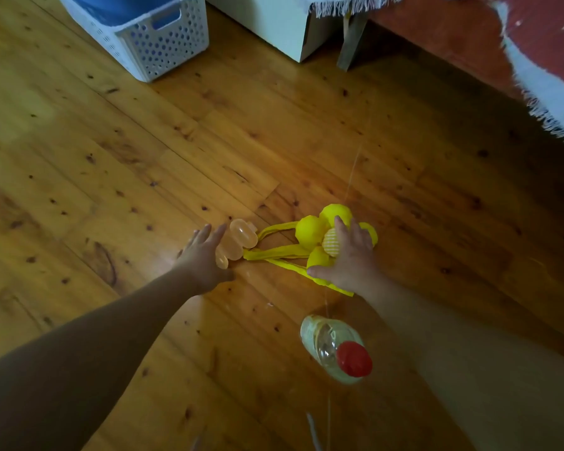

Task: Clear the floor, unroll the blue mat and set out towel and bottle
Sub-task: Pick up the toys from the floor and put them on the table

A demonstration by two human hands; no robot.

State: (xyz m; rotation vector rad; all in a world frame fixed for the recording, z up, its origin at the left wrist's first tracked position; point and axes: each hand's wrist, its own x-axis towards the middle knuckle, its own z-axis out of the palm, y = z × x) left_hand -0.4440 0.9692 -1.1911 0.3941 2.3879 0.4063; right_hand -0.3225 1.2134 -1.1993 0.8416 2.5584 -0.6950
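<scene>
A yellow flower-shaped cloth item (316, 234) with long yellow straps lies on the wooden floor (144, 177). My right hand (350, 255) rests on top of it, fingers spread. Just to its left lies a clear, lobed plastic object (238, 242). My left hand (202, 255) reaches toward it with open fingers, touching or nearly touching its left side. A clear bottle (334, 348) with a red cap stands on the floor nearer to me. Something blue (121, 8) sits inside a white perforated basket (163, 43) at the top left.
A white box or cabinet (274, 24) stands at the top centre beside a grey furniture leg (350, 43). A red, fringed blanket (541, 56) hangs at the top right. Bare wooden floor stretches to the left.
</scene>
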